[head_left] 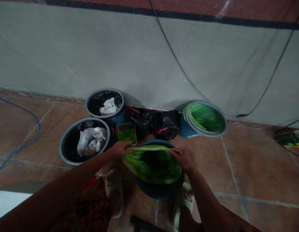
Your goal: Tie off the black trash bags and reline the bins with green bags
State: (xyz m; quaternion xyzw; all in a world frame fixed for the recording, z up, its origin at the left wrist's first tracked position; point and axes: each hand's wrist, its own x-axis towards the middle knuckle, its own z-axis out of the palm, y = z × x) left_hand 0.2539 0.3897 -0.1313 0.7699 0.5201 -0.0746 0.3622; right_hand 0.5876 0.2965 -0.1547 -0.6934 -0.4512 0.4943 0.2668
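A green plastic bag [151, 170] is stretched between my two hands, its mouth spread wide. My left hand [121, 149] is closed on the bag's left edge, and my right hand [182, 158] pinches the right edge. Beneath and around the bag stands a blue bin [154, 192] on the floor between my feet. The bag's lower part hangs inside the bin, and its bottom is too dark to see. Beside my left hand sits a small clear container [135, 137] holding green plastic [126, 135].
Two black-lined bins with crumpled paper, a rear one [104, 89] and a front one [63, 154], stand at left. Tied black bags [168, 124] lie against the wall. Nested bins [188, 125] with a green liner stand right. A blue cable [38, 125] crosses the left floor.
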